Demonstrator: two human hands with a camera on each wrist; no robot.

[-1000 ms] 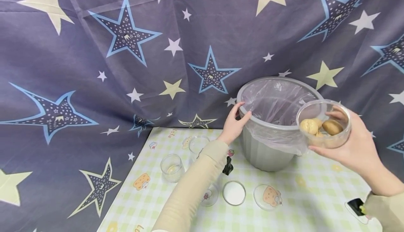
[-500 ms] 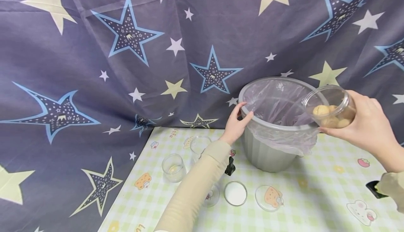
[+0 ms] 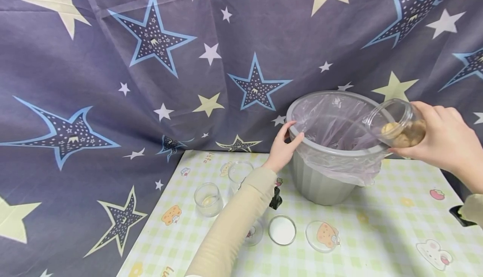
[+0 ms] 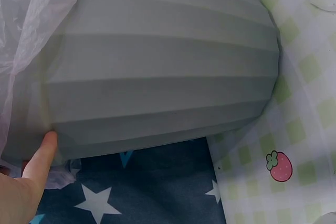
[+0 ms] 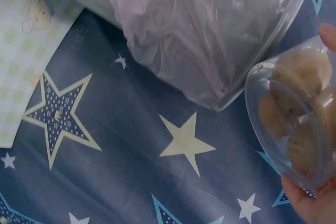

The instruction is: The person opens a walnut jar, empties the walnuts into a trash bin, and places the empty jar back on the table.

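Observation:
A grey ribbed trash can stands at the table's back right, lined with a thin translucent pinkish bag. My left hand holds the can's left side at the rim, and in the left wrist view one finger lies against the outer wall. My right hand grips a clear plastic jar from its base end. The jar is tipped sideways, its mouth over the can's right rim. Several round tan-brown pieces sit inside it, toward the lower side. No piece is outside the jar.
Two clear jars stand at the table's left, one partly behind my left sleeve. In front lie a white-topped round lid and clear round lids. A star-patterned cloth hangs behind the green-checked table cover.
My right hand has moved right and up, tilting the jar from nearly upright onto its side at the can's rim. The pieces have shifted inside. My left hand stays on the can.

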